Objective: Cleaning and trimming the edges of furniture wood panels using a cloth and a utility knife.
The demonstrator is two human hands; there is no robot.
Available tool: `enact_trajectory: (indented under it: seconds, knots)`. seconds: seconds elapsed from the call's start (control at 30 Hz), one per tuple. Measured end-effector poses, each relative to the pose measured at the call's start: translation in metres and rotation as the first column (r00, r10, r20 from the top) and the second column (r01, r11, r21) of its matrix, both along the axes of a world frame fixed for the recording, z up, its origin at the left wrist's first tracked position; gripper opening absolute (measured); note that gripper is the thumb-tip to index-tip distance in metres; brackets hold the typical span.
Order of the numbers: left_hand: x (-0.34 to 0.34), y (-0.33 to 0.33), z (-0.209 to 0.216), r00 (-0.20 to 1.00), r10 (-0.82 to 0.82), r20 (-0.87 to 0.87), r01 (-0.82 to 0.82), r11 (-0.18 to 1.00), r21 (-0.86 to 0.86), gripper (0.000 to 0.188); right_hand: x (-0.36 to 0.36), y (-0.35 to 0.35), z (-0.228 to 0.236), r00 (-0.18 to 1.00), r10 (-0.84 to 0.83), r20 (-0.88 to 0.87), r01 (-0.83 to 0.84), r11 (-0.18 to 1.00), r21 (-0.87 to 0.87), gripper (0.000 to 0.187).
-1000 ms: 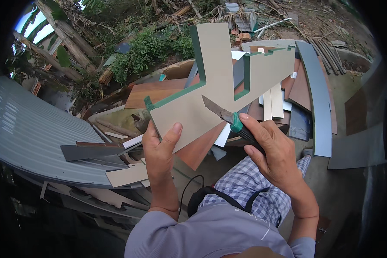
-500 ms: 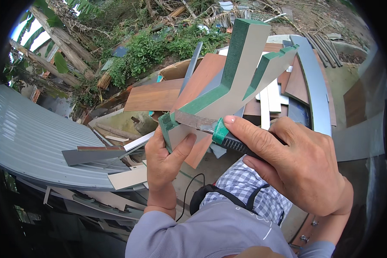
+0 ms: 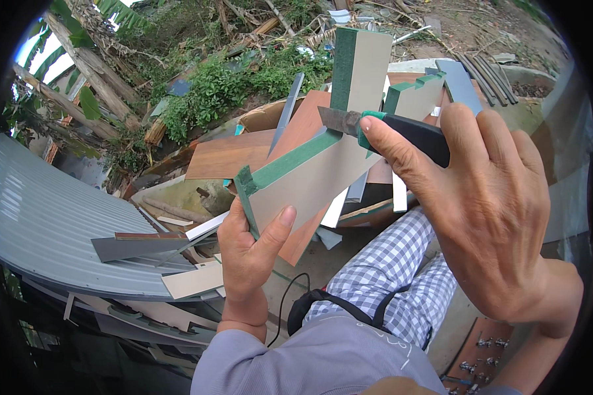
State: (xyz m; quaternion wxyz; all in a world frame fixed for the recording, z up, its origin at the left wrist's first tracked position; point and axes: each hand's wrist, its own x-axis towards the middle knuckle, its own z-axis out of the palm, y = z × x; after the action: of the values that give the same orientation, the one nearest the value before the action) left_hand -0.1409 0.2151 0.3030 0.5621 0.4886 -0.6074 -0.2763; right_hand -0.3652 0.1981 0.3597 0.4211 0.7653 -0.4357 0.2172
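My left hand [image 3: 250, 247] grips the near left end of a notched, branching board piece [image 3: 310, 181], beige on its face with green cut edges. Its thumb lies on the beige face, the fingers behind. In my right hand [image 3: 484, 204] is a utility knife [image 3: 412, 135] with a black and green handle. The flat metal blade points left, at the inner corner where the tall upright arm of the board meets its long green edge. Whether the blade touches the edge there I cannot tell. The knife and hand hide part of the board's right branch.
Brown and grey panels [image 3: 234, 150] lie piled beyond the board. To the left is a corrugated metal sheet [image 3: 72, 210] with offcuts [image 3: 194, 280] on and beside it. A brown board with small metal fittings [image 3: 481, 355] lies at lower right. Plants [image 3: 211, 99] grow behind.
My right hand has moved the knife up and right, from the notch near my left hand to the inner corner by the upright arm. The left hand keeps its hold; the board has tilted slightly.
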Motion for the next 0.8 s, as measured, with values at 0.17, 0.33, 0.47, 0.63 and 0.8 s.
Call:
enact_trajectory:
  seconds: [0.17,0.33,0.47,0.63,0.8]
  knots:
    - [0.002,0.006,0.000,1.000,0.024,0.012,-0.024,1.000,-0.003,0.039,-0.029,-0.037,0.037,0.956,0.231,0.182,-0.227,0.973,-0.044,0.041]
    - [0.000,0.001,-0.002,0.999,0.014,-0.030,-0.014,1.000,0.014,0.038,-0.072,-0.060,0.045,0.828,0.218,0.516,-0.455,0.799,0.393,0.036]
    - [0.002,-0.003,-0.004,0.999,-0.007,-0.035,0.008,1.000,0.021,0.038,-0.069,-0.069,0.030,0.803,0.294,0.518,-0.524,0.763,0.378,0.040]
    - [0.001,-0.002,-0.006,0.997,-0.004,-0.077,0.004,1.000,0.004,0.037,-0.075,-0.069,0.034,0.870,0.049,0.491,-0.349,0.765,0.541,0.038]
    - [0.003,-0.001,-0.006,0.998,0.039,-0.042,-0.038,0.999,0.010,0.036,-0.081,-0.073,0.032,0.705,-0.188,0.684,-0.452,0.624,0.637,0.038]
